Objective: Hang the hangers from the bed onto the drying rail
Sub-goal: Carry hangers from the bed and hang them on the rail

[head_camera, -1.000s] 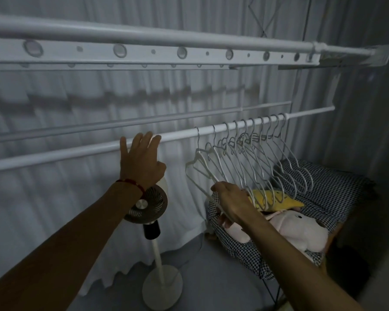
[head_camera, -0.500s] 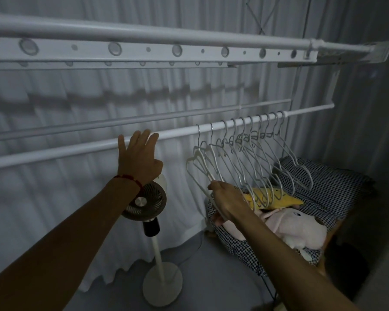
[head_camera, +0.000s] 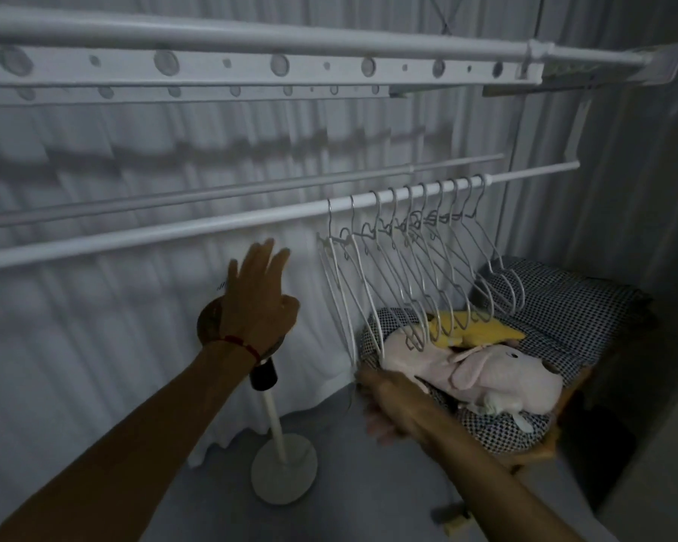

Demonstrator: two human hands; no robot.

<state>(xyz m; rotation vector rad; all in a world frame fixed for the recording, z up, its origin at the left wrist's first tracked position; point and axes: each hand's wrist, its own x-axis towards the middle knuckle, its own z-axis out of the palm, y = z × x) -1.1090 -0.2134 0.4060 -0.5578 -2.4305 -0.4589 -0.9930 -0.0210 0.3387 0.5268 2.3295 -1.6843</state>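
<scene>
Dimly, hangers (head_camera: 415,267) on rail (head_camera: 173,231), left hand (head_camera: 260,298) spread, right hand (head_camera: 384,404) blurred, grip unclear

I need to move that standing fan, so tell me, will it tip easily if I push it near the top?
Probably yes. The standing fan carries its head on a thin pole over a small round base, so a high push may rock it. Gripping the pole low looks steadier.

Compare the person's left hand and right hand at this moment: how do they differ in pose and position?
The left hand is raised, fingers straight and spread, just below the drying rail; the right hand is low, under the hangers. The left is fairly sharp with a red wrist cord; the right is motion-blurred, its grip unreadable. Neither visibly touches the rail.
</scene>
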